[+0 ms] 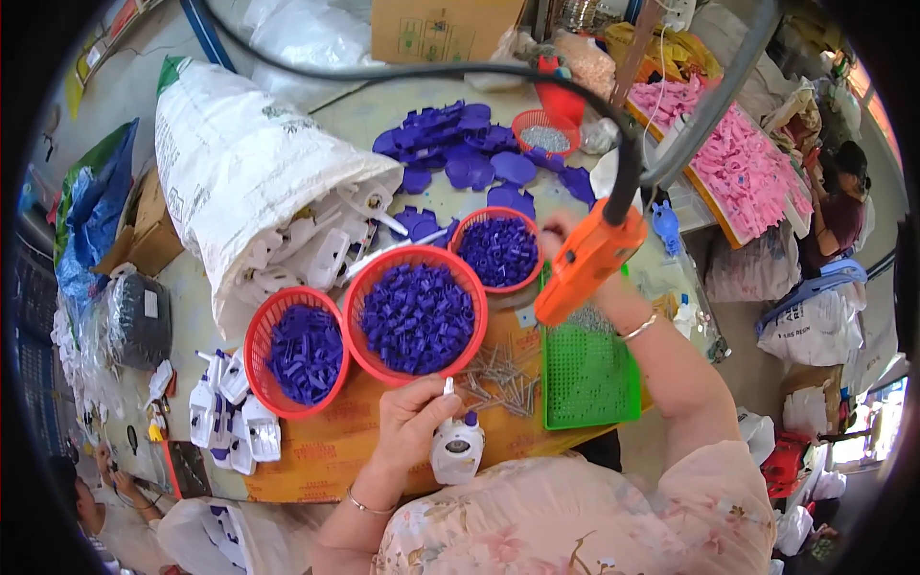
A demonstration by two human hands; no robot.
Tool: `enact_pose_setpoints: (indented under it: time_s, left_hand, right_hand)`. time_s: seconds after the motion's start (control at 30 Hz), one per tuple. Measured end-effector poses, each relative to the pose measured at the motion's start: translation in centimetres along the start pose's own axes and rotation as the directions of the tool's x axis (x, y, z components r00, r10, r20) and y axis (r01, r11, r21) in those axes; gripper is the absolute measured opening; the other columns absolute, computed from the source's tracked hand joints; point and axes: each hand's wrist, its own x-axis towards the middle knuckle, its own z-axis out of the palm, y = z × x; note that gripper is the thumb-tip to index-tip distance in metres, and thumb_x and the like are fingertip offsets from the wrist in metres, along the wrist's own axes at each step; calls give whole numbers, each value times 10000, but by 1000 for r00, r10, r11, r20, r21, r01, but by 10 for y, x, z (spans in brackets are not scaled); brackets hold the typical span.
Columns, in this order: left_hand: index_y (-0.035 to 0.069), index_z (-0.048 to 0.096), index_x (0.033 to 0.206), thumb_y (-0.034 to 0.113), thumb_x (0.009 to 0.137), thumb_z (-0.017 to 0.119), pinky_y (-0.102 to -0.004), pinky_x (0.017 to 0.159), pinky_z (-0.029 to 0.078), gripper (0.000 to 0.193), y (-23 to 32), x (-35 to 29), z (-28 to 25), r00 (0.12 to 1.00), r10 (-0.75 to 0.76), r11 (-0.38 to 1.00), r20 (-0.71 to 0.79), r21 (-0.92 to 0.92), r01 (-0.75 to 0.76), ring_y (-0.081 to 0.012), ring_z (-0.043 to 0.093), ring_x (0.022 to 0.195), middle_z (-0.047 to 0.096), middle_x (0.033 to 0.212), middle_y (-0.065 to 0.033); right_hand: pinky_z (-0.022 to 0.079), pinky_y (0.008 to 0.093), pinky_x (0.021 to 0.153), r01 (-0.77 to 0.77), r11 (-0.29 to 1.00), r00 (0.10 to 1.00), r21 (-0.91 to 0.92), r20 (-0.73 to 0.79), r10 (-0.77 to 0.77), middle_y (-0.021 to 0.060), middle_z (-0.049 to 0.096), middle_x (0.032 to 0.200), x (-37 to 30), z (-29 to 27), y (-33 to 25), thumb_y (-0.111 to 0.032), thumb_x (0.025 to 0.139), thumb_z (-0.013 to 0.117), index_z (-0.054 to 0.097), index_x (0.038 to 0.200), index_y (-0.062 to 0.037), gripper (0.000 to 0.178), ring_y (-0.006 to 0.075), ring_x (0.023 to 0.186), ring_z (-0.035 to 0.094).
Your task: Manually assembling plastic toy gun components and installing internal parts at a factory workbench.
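My left hand [414, 422] is closed on a white plastic housing [458, 454] near the table's front edge. The housing has a small purple piece at its top and a dark round spot in its middle. My right hand [565, 230] reaches forward beside a small red basket [452, 251] of tiny purple parts. The orange hanging power tool [589, 264] hides most of that hand, so its fingers are unclear. A larger red basket [351, 335] and another red basket [251, 356] hold more purple pieces, left of the green tray [592, 422].
A white sack [259, 144] spills white housings at the left. Finished-looking white pieces [235, 412] lie below it. Purple flat plates [470, 153] and loose metal pins [503, 379] are scattered about. A black cable [422, 71] arches overhead. Other people sit at both sides.
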Motion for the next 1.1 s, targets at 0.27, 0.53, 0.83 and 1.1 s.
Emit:
enact_pose_setpoints:
  time_s: [0.27,0.53,0.83,1.1]
  left_hand:
    - [-19,635,994,83,868,592,-216,610,455,167,-4,-5,9,999,-32,997,-6,-73,32,-71,568,680,615,752,-21]
    - [-34,616,897,67,875,575,-226,627,451,111,5,-15,26,998,16,1000,68,-18,-15,-75,549,700,589,794,-22]
    - [-42,592,857,31,856,569,-238,652,425,76,5,-24,25,995,69,998,75,3,-69,-90,509,727,570,817,-35]
    - [-41,597,855,15,840,583,-231,625,433,60,-1,-27,26,997,44,998,56,32,-46,-78,518,702,572,793,-27]
  right_hand:
    - [448,230,644,283,694,860,-662,-146,-490,43,591,826,-109,14,-84,52,823,548,640,983,18,187,111,736,548]
    - [452,272,623,197,849,928,-491,372,0,62,607,804,-120,78,-60,50,758,637,638,883,-3,136,168,707,576]
    - [453,248,622,37,897,889,-441,425,172,53,611,835,-116,88,-49,16,820,611,649,942,-4,129,134,731,583]
    - [457,252,636,101,888,862,-448,486,147,58,614,839,-114,87,-44,11,818,623,653,927,-2,114,152,734,592]
